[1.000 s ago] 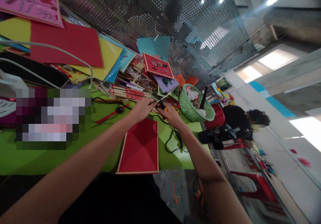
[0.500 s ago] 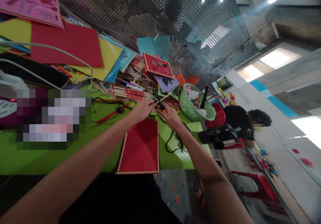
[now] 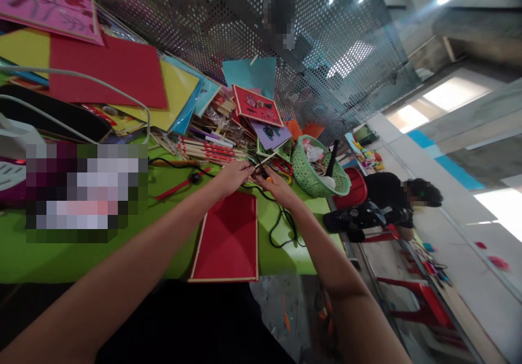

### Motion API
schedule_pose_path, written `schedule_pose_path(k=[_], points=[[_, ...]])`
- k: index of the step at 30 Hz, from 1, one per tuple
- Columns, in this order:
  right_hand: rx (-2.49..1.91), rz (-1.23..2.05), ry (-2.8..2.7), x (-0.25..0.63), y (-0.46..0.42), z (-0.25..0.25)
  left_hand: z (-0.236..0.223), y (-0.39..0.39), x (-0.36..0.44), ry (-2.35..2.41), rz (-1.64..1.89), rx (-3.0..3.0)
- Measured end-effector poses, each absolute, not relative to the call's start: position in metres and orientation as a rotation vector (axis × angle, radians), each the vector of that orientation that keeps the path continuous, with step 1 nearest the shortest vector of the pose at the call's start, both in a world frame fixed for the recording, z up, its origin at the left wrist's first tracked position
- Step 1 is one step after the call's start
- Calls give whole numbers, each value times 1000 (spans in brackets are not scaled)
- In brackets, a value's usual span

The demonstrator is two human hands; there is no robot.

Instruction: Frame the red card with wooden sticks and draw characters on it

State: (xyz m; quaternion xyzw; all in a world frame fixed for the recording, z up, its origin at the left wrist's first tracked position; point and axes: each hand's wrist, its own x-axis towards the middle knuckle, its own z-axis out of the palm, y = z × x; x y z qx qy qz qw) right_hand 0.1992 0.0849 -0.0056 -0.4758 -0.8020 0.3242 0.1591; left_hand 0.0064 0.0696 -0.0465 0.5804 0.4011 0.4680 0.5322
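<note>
Both hands meet over the far edge of a red card [image 3: 230, 236] framed with pale wooden strips, lying on the green table. In my left hand [image 3: 236, 176], closed fingers pinch a thin pale wooden stick [image 3: 267, 158] that slants up to the right. My right hand [image 3: 279, 185] is closed around dark scissors [image 3: 261, 165] with a touch of orange at the handle, mostly hidden by the fingers. The dark blades are at the stick, close to the left fingertips. A black cord [image 3: 281, 228] loops on the table by my right wrist.
Behind the hands lie bundled sticks [image 3: 207, 150], a decorated red card [image 3: 256, 105] and coloured sheets. A green basket [image 3: 312, 176] stands to the right, a red strip [image 3: 175, 189] lies left. A perforated metal panel [image 3: 196, 16] rises behind; another person [image 3: 379, 201] sits farther right.
The scissors have turned slightly in my right hand, and the dark blade and orange part show more clearly. Both hands stay nearly in place; the red card has not moved.
</note>
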Motion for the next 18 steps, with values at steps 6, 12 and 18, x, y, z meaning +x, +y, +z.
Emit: schedule_pose_path(k=[6,12,18], points=[[-1374,900,-2283,201,83,-7,-47,69,7,930,1109,1351],[-1377,785,-2309,198,82,-6,-48,69,8,957,1119,1359],[-1349,670,-2343,194,84,-6,-47,70,7,997,1113,1421]])
